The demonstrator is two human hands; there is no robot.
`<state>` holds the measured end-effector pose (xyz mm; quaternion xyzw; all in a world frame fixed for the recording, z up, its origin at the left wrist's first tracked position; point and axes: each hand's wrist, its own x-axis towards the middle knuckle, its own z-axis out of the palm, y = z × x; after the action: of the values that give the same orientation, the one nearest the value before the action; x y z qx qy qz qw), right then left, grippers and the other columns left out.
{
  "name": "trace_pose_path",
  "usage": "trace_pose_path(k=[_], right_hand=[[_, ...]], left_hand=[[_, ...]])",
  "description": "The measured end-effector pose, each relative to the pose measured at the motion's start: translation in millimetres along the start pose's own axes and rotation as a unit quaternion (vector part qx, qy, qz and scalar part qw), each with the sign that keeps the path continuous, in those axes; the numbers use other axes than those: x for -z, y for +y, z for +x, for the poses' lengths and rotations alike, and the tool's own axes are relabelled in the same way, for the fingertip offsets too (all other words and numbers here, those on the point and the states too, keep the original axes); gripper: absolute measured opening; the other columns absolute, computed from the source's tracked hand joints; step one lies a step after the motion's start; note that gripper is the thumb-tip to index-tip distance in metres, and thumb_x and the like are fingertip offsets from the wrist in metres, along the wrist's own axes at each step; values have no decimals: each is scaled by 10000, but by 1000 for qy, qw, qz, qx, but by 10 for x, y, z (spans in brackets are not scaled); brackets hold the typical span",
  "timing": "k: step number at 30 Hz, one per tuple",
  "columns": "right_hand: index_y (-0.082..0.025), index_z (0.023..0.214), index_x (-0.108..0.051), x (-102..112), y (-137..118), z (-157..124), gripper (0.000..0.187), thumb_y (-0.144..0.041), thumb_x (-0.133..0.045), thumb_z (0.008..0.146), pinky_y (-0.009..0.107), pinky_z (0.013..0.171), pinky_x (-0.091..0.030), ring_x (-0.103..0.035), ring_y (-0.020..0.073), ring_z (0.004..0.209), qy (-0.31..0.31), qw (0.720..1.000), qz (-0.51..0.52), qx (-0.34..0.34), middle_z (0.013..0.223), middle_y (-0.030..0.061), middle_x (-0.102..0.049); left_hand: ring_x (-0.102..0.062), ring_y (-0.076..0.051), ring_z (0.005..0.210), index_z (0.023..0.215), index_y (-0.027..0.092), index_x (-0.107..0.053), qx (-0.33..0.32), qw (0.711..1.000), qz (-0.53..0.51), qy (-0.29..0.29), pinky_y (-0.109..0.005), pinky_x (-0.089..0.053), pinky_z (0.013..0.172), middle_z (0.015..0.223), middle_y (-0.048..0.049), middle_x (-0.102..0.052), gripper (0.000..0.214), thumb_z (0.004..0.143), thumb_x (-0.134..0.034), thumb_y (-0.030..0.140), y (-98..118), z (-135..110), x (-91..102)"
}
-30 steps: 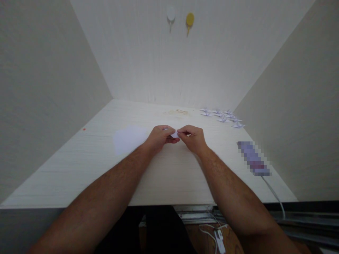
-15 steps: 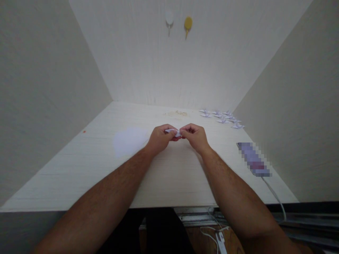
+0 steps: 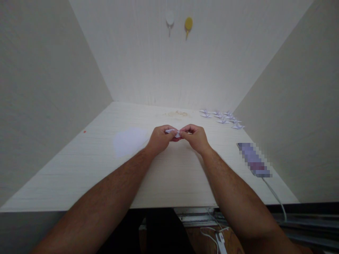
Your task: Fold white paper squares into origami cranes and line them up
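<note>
A small folded piece of white paper is pinched between my two hands over the middle of the pale wooden desk. My left hand grips its left end with closed fingers. My right hand pinches its right end, fingers curled. Most of the paper is hidden by my fingers. A flat white sheet lies on the desk just left of my left hand.
Several small folded paper figures sit at the back right by the wall. A blurred flat device with a cable lies at the right. Two hooks, white and yellow, hang on the back wall. Walls enclose three sides.
Both hands rose slightly and drew closer together around the folded paper; since half a second ago they have stayed almost still.
</note>
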<state>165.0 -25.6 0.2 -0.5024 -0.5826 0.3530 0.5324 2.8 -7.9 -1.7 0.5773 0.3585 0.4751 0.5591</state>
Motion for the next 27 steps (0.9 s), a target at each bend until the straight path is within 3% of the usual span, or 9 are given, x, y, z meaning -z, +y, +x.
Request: trace_pose_path(k=[8, 27], right_hand=[[-166, 706, -658, -5, 6, 7, 117, -269, -703, 675, 265, 582, -511, -632, 126, 586, 7, 1000, -16, 3, 667, 14, -689], [-175, 695, -645, -35, -8, -32, 99, -271, -649, 722, 242, 515, -431, -586, 121, 553, 8, 994, -103, 22, 647, 11, -668]], left_hand=[[-704, -182, 679, 782, 88, -677, 11, 1000, -2, 5, -341, -612, 697, 725, -76, -712, 246, 713, -734, 317, 15, -1, -24], [-673, -151, 618, 748, 133, -703, 1, 992, 115, 42, -242, -538, 590, 665, -47, -711, 150, 693, -706, 274, 50, -17, -17]])
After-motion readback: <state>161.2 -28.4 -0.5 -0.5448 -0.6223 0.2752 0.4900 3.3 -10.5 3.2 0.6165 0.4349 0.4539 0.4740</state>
